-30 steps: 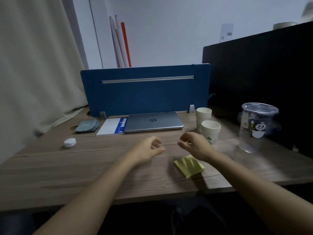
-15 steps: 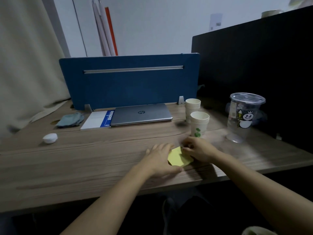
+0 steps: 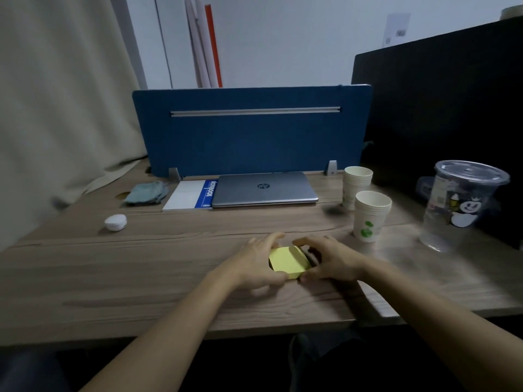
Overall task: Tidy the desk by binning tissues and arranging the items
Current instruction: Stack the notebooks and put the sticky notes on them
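A yellow sticky-note pad [image 3: 288,262] sits near the front middle of the wooden desk [image 3: 141,273]. My left hand [image 3: 256,264] grips its left side and my right hand [image 3: 329,260] grips its right side, fingers curled over the edges. Whether the pad is lifted off the wood I cannot tell. At the back lie a closed grey laptop [image 3: 263,189], a white and blue notebook [image 3: 189,195] beside it, a crumpled grey-blue cloth [image 3: 145,191] and a small white round case [image 3: 115,222].
Two stacks of paper cups [image 3: 368,216] stand right of the laptop. A clear lidded plastic cup [image 3: 458,202] stands at the far right. A blue divider [image 3: 249,131] closes the back, a black panel [image 3: 441,108] the right, a curtain [image 3: 56,94] the left.
Both hands came down from above the desk onto the yellow pad and now hold it from both sides. The pad has shifted slightly left and turned.
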`<action>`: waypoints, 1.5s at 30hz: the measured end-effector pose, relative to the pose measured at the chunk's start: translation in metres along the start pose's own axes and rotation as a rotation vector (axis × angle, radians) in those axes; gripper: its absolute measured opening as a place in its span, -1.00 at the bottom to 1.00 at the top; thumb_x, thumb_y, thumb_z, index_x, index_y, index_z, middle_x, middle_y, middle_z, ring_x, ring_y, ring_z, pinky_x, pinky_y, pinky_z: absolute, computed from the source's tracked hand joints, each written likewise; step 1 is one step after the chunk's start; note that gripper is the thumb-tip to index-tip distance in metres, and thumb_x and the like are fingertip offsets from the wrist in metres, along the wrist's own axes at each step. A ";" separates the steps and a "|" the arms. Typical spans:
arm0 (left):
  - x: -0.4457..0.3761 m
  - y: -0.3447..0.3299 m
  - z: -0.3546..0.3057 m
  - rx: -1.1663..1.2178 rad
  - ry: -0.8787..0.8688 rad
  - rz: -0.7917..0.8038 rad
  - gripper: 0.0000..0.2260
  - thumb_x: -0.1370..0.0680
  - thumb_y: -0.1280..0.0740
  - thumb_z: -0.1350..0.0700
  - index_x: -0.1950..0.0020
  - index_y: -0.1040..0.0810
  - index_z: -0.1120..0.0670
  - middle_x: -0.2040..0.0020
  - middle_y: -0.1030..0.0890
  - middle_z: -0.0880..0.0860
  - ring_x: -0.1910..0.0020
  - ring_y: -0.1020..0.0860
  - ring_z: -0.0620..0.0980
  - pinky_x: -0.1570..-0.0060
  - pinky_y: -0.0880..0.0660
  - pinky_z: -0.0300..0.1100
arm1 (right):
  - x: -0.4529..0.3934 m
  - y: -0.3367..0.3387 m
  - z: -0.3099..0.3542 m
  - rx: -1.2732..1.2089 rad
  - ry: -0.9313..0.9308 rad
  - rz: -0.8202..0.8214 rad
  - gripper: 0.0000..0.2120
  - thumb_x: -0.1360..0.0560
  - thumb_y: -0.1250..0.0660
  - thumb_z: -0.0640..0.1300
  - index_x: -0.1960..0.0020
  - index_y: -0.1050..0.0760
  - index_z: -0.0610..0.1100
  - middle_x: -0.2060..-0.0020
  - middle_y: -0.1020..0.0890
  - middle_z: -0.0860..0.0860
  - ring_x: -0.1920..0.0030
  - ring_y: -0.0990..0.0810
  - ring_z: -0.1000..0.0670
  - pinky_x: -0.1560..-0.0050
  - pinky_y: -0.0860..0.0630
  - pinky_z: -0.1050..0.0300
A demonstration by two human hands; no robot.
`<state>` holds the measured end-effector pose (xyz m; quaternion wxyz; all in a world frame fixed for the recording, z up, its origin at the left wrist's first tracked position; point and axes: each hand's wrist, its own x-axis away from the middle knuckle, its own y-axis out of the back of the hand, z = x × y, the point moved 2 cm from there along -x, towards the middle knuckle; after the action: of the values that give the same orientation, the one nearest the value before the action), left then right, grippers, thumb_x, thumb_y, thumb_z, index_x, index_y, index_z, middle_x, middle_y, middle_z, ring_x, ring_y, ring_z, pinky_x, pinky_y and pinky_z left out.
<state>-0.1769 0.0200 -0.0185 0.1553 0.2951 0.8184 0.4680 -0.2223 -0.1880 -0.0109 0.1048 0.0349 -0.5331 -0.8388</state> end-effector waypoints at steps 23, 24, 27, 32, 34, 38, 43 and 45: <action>0.005 0.101 0.129 0.095 0.136 -0.040 -0.06 -0.32 -0.55 -0.06 -0.51 -0.03 -0.32 -0.46 -0.36 -0.11 -0.37 -0.38 -0.05 -0.27 -0.40 -0.04 | -0.160 -0.028 0.090 -0.023 0.233 -0.076 -0.26 -0.25 -0.46 0.25 -0.35 -0.30 0.14 -0.27 -0.40 0.12 -0.26 -0.34 0.05 -0.28 -0.35 -0.06; 0.002 0.107 0.134 0.120 0.133 -0.049 -0.07 -0.33 -0.55 -0.02 -0.53 -0.05 -0.30 -0.45 -0.37 -0.08 -0.36 -0.40 -0.04 -0.27 -0.44 -0.03 | -0.168 -0.027 0.093 -0.016 0.227 -0.086 -0.26 -0.24 -0.46 0.26 -0.36 -0.30 0.13 -0.26 -0.41 0.11 -0.26 -0.34 0.04 -0.27 -0.36 -0.07; -0.009 0.125 0.148 0.209 0.128 -0.079 -0.10 -0.36 -0.55 0.11 -0.55 -0.11 -0.16 -0.40 -0.41 -0.01 -0.27 -0.51 -0.02 -0.25 -0.51 0.03 | -0.195 -0.022 0.101 0.003 0.205 -0.117 -0.22 -0.25 -0.47 0.27 -0.39 -0.31 0.10 -0.26 -0.43 0.06 -0.26 -0.35 -0.01 -0.26 -0.37 -0.12; -0.037 0.152 0.181 0.254 0.155 -0.102 -0.11 -0.34 -0.58 0.16 -0.54 -0.18 -0.14 -0.37 -0.44 0.01 -0.20 -0.58 0.00 -0.22 -0.53 0.05 | -0.241 -0.017 0.111 -0.016 0.182 -0.121 -0.28 -0.28 -0.48 0.24 -0.36 -0.35 0.09 -0.24 -0.45 0.04 -0.27 -0.35 -0.06 -0.25 -0.36 -0.15; -0.049 0.160 0.193 0.271 0.165 -0.102 -0.09 -0.33 -0.59 0.20 -0.54 -0.18 -0.13 -0.38 -0.44 0.03 -0.21 -0.57 0.02 -0.24 -0.52 0.06 | -0.258 -0.018 0.113 -0.008 0.172 -0.111 -0.29 -0.30 -0.47 0.25 -0.36 -0.33 0.10 -0.26 -0.43 0.03 -0.28 -0.34 -0.06 -0.25 -0.34 -0.14; -0.074 0.174 0.218 0.299 0.179 -0.090 -0.07 -0.33 -0.59 0.26 -0.56 -0.17 -0.10 -0.43 -0.41 0.04 -0.26 -0.52 0.03 -0.28 -0.50 -0.02 | -0.295 -0.018 0.112 0.028 0.156 -0.121 -0.30 -0.31 -0.44 0.29 -0.36 -0.33 0.09 -0.28 -0.42 0.01 -0.30 -0.32 -0.07 -0.24 -0.28 -0.13; -0.112 0.192 0.249 0.308 0.195 -0.113 -0.08 -0.37 -0.57 0.26 -0.58 -0.14 -0.08 -0.52 -0.33 0.03 -0.36 -0.42 -0.03 -0.26 -0.40 -0.25 | -0.349 -0.014 0.109 0.071 0.152 -0.147 -0.30 -0.30 -0.44 0.30 -0.35 -0.35 0.07 -0.29 -0.42 0.00 -0.28 -0.33 -0.08 -0.20 -0.26 -0.12; -0.124 0.198 0.261 0.329 0.200 -0.125 -0.09 -0.39 -0.56 0.27 -0.59 -0.12 -0.06 -0.55 -0.29 0.04 -0.43 -0.38 -0.01 -0.30 -0.37 -0.24 | -0.369 -0.013 0.108 0.063 0.152 -0.153 -0.29 -0.30 -0.45 0.29 -0.36 -0.34 0.06 -0.30 -0.41 0.00 -0.28 -0.33 -0.09 -0.20 -0.27 -0.13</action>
<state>0.1254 0.1949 0.0146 0.0517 0.2172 0.9119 0.3443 0.1177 -0.0083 0.0040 0.0794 0.1425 -0.5457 -0.8220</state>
